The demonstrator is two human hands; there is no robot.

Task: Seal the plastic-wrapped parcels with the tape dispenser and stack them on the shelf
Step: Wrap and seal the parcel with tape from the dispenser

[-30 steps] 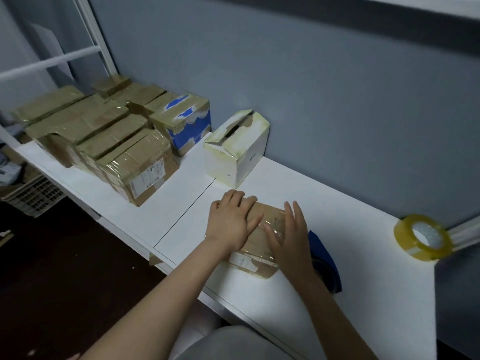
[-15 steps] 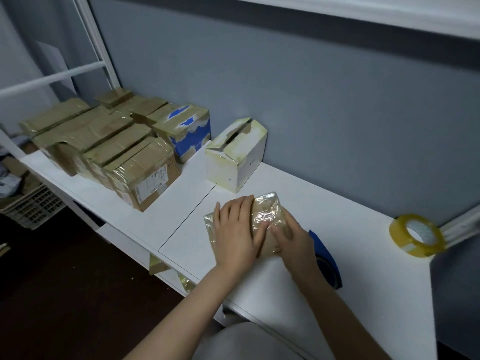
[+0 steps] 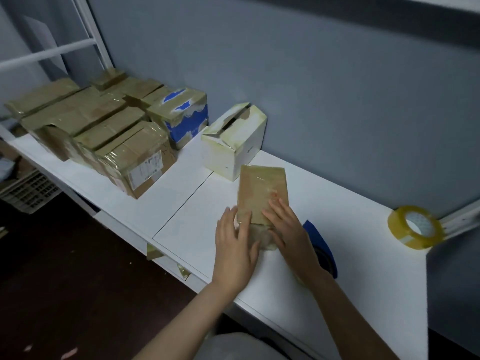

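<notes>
A flat brown plastic-wrapped parcel (image 3: 262, 190) stands tilted up on its near edge on the white table (image 3: 345, 219). My left hand (image 3: 235, 245) holds its lower left side with the thumb on its face. My right hand (image 3: 288, 229) presses straight fingers against its lower right face. The blue tape dispenser (image 3: 322, 248) lies on the table just right of my right wrist, partly hidden. A yellow tape roll (image 3: 414, 227) sits at the table's far right.
A white taped box (image 3: 233, 141) stands just behind the parcel. Several taped brown boxes (image 3: 104, 133) and a blue-and-white box (image 3: 181, 113) fill the left of the shelf. A white crate (image 3: 26, 190) sits on the floor at left.
The parcel lay flat under both hands a second ago. It has been turned and tipped up on its near edge, its broad brown face toward me.
</notes>
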